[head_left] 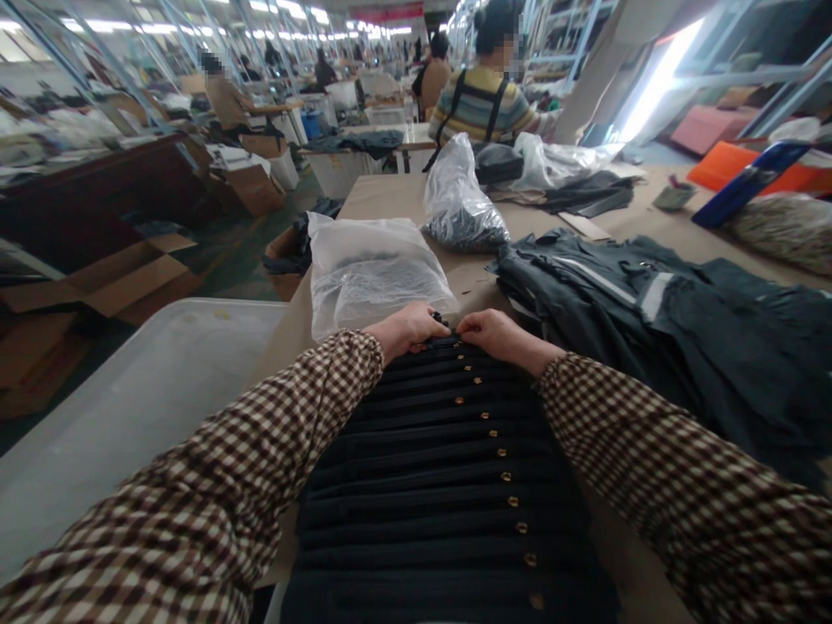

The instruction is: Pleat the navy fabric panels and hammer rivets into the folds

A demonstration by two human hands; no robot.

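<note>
- Dark cloth pieces [422, 451], many: lay overlapped in a long row on the worktop [377, 195] directly before you, between your two forearms.
- Fittings [502, 452], small, gold-coloured: ran in a line down the pieces, from near your fingertips toward you, drifting slightly right.
- Left hand [411, 332]: yours, thumb and fingers closed on the dark cloth at the far end of the row.
- Right hand [492, 334]: yours, thumb and fingertips pinched on the same far end, just beside the left, a narrow gap between the two hands.
- Sleeves [266, 442], one pair, brown-and-cream check: covered your arms to the wrists.
- White plastic bag [383, 264]: lay just beyond your left hand.
- Clear bag [460, 195], dark contents at its base: stood farther back on the worktop.
- Dark garments [721, 347], heaped, with pale strips: lay to the right, beyond your right forearm.
- Small cup [674, 197]: stood near the blue object [750, 184], at far right.
- White tub [208, 373]: sat left of the worktop.
- Co-worker [484, 113], striped top: was beyond the far end.
</note>
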